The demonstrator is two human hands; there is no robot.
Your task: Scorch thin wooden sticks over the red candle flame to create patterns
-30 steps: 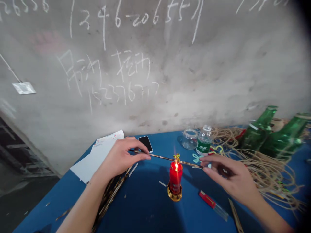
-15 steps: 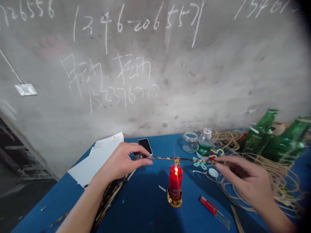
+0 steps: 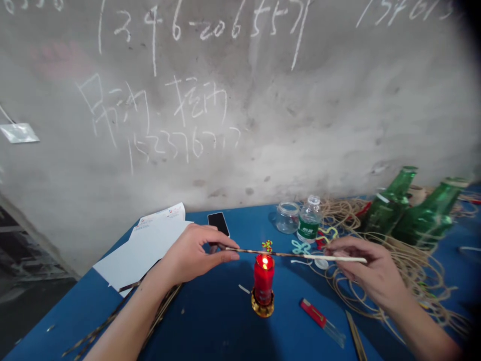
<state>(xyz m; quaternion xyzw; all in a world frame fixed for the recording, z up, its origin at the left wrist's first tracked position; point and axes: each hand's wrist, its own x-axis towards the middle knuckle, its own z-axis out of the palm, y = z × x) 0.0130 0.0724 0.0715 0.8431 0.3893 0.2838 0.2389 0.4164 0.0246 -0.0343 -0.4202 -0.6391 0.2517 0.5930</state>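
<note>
A thin stick [image 3: 278, 254], scorched brown over its left part and pale at its right, lies level between my two hands. My left hand [image 3: 201, 253] pinches the dark end between thumb and fingers. Around the pale part, my right hand [image 3: 366, 265] is closed, and the pale tip sticks out past its fingertips. Just under the stick's dark part burns a red candle [image 3: 264, 283] on a gold base [image 3: 262, 307]. More scorched sticks [image 3: 164, 310] lie on the table beneath my left forearm, partly hidden by it.
On the blue table [image 3: 210, 326] are a red lighter [image 3: 313, 313], a narrow pointed tool [image 3: 355, 336], paper sheets [image 3: 139, 250] and a phone [image 3: 218, 223]. A glass jar [image 3: 287, 218], a plastic bottle [image 3: 309, 220], green bottles [image 3: 391, 200] and tangled cord [image 3: 421, 271] stand or lie right.
The stick's pale end now shows at my right hand, where a dark end was before. Both hands still hold it above the flame. The whole view has shifted slightly.
</note>
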